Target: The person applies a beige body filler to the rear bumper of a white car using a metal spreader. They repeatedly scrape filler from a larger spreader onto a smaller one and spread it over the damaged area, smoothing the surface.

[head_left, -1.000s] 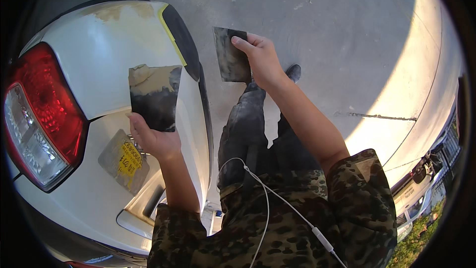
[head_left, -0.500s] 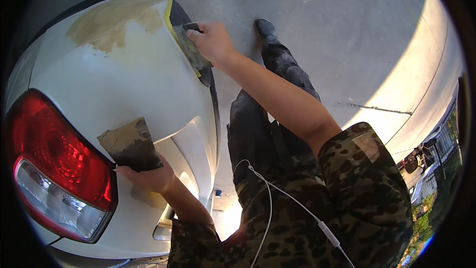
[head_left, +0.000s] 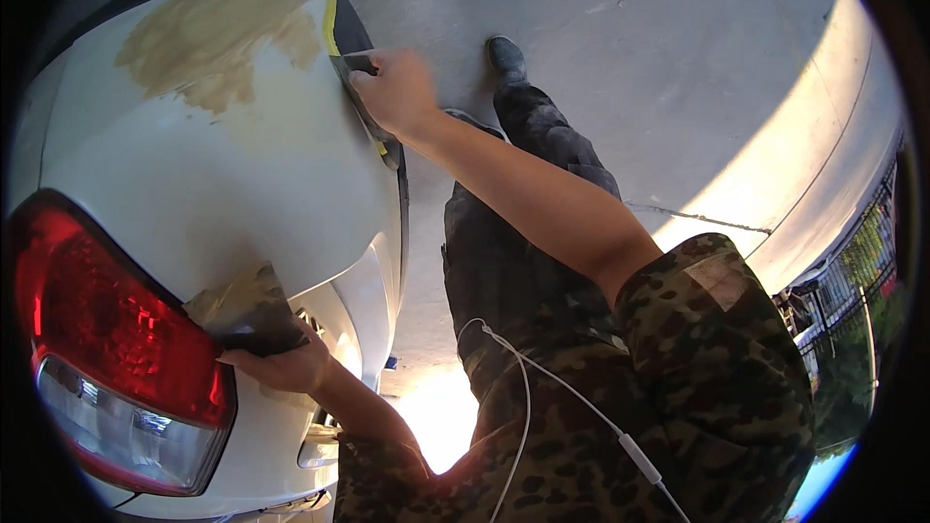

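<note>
In my right hand point(head_left: 399, 95) is a thin dark putty spreader point(head_left: 358, 108), pinched between thumb and fingers. It is seen nearly edge-on at the border of the white car panel point(head_left: 271, 150); whether it touches there I cannot tell. A patch of tan filler point(head_left: 218, 34) is smeared across the far part of the panel. My left hand point(head_left: 291, 366) grips a dark square putty plate point(head_left: 254, 312) with tan filler on it. That plate is tilted, close to the red tail light point(head_left: 116, 329).
Yellow masking tape point(head_left: 331, 24) runs along the panel's edge beside black trim point(head_left: 351, 27). Concrete floor point(head_left: 620, 68) lies to the right, with a sunlit strip. A white cable point(head_left: 572, 392) hangs over my camouflage shirt. My shoe point(head_left: 507, 58) is beyond my right arm.
The spreader in my right hand has turned more edge-on to view. My left hand and its plate sit lower in the picture, and the plate is tilted differently. The whole view has shifted slightly.
</note>
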Available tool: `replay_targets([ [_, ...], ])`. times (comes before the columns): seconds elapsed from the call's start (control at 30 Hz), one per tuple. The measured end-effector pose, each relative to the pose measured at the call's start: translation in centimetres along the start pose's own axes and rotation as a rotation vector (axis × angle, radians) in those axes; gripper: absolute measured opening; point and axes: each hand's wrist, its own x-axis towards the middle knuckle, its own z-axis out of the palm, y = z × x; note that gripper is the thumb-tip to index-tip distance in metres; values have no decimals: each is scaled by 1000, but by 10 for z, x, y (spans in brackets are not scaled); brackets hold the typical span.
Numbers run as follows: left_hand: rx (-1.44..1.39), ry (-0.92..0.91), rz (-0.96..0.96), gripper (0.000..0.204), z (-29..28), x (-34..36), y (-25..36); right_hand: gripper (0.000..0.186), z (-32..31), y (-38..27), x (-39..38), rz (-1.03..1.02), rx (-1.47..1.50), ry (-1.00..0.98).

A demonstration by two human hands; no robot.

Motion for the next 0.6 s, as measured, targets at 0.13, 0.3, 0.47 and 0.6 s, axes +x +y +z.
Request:
replay_targets([
  [0.13,-73,4,-71,103,5,-10,-3,19,5,-17,-10,40,129,14],
  [0.3,-265,45,-159,102,17,-16,-10,25,1,-40,-32,-69,22,-10],
  [0.47,-912,234,-831,102,19,-19,1,31,-1,-64,-74,-311,74,53],
  [0.6,-450,14,-381,102,14,-14,2,35,3,-67,-111,-401,134,48],
])
